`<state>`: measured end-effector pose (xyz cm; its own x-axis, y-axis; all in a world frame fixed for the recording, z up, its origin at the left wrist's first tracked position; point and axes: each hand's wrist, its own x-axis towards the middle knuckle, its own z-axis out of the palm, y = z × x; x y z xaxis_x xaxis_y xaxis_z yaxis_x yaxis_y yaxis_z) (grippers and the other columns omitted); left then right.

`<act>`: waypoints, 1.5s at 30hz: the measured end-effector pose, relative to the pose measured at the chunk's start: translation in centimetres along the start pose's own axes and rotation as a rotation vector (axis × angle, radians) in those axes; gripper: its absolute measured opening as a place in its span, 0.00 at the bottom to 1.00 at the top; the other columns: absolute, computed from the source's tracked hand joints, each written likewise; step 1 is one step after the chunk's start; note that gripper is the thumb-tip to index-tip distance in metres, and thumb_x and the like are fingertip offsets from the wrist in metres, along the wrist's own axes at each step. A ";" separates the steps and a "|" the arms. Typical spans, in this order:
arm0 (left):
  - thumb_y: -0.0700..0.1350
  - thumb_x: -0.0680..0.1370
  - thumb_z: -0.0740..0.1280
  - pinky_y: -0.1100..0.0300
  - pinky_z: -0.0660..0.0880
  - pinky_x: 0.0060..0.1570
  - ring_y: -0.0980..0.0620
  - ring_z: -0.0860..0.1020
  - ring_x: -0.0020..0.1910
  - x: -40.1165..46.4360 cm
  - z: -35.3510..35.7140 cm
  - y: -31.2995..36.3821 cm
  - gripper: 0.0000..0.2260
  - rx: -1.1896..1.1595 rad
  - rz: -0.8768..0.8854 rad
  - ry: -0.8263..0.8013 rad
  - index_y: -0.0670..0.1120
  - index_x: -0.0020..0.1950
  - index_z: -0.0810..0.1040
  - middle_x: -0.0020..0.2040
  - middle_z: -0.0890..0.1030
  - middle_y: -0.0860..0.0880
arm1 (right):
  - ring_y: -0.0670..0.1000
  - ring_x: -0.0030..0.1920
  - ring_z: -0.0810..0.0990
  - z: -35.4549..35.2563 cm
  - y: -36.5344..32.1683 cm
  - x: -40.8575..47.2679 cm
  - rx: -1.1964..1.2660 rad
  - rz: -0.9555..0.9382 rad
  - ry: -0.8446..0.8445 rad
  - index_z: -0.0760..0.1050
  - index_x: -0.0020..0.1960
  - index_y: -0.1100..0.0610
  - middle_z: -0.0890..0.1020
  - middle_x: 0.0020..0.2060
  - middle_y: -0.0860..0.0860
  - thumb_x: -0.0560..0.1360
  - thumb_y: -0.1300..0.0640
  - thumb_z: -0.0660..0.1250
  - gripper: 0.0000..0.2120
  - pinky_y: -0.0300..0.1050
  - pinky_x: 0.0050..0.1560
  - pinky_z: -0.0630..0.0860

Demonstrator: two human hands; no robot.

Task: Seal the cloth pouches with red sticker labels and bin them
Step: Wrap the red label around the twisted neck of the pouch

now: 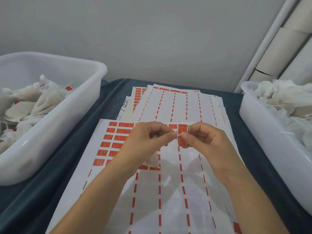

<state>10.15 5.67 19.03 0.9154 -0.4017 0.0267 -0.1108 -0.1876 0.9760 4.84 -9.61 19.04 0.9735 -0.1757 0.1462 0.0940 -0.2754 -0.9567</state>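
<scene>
My left hand (148, 141) holds a small white cloth pouch (152, 160) that hangs below its palm, and its fingertips pinch the pouch's top next to a red sticker label (182, 135). My right hand (204, 141) pinches that label between thumb and forefinger. Both hands hover above a sticker sheet (114, 141) that still carries rows of red labels on its left part.
A white bin (55, 125) at the left holds pouches with red labels. Another white bin (263, 132) at the right is full of plain cloth pouches. Used label sheets (177, 105) lie stacked on the dark blue tablecloth (81, 132). White pipes (278, 48) stand at the back right.
</scene>
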 end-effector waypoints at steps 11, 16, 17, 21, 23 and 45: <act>0.47 0.70 0.72 0.79 0.68 0.30 0.66 0.77 0.37 0.0 0.4 -0.2 0.05 0.003 0.020 0.040 0.55 0.34 0.82 0.34 0.81 0.59 | 0.41 0.39 0.83 0.1 0.1 0.0 -0.062 -0.053 0.016 0.78 0.43 0.52 0.83 0.37 0.42 0.69 0.55 0.70 0.04 0.27 0.40 0.76; 0.46 0.70 0.72 0.77 0.71 0.30 0.64 0.77 0.37 0.0 0.0 -0.1 0.06 -0.006 0.034 0.071 0.55 0.33 0.82 0.34 0.81 0.58 | 0.36 0.45 0.80 -0.1 -0.3 0.0 -0.083 -0.045 0.005 0.79 0.47 0.44 0.83 0.41 0.37 0.65 0.48 0.69 0.10 0.23 0.39 0.73; 0.46 0.70 0.72 0.74 0.72 0.30 0.64 0.77 0.37 0.0 0.0 -0.1 0.06 -0.004 0.024 0.084 0.55 0.33 0.82 0.34 0.81 0.58 | 0.34 0.47 0.79 -0.1 -0.4 0.0 -0.098 -0.048 0.007 0.77 0.49 0.41 0.82 0.43 0.34 0.65 0.47 0.68 0.13 0.22 0.38 0.72; 0.47 0.69 0.73 0.65 0.68 0.36 0.65 0.77 0.33 0.0 -0.3 0.3 0.03 -0.080 -0.069 0.091 0.52 0.34 0.82 0.33 0.81 0.57 | 0.32 0.49 0.77 -0.8 -0.6 0.2 -0.087 -0.010 0.071 0.69 0.57 0.37 0.79 0.46 0.31 0.65 0.43 0.66 0.21 0.23 0.39 0.73; 0.50 0.66 0.72 0.64 0.67 0.35 0.65 0.76 0.29 -0.2 -0.4 0.7 0.04 -0.132 -0.091 0.058 0.50 0.35 0.83 0.31 0.81 0.56 | 0.35 0.45 0.80 -1.1 -0.9 0.1 -0.032 0.023 0.050 0.76 0.53 0.41 0.81 0.44 0.32 0.63 0.42 0.66 0.18 0.26 0.39 0.75; 0.53 0.59 0.71 0.62 0.67 0.36 0.63 0.73 0.25 -0.4 -0.8 1.1 0.10 -0.207 -0.125 0.021 0.49 0.34 0.83 0.30 0.80 0.54 | 0.44 0.40 0.83 -1.2 -0.6 0.6 0.172 0.051 0.137 0.78 0.45 0.49 0.83 0.37 0.41 0.69 0.44 0.65 0.11 0.32 0.35 0.77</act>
<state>9.95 6.35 20.30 0.9252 -0.3673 -0.0951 0.0838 -0.0466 0.9954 5.11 -10.64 20.03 0.9415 -0.3154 0.1184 0.0911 -0.1000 -0.9908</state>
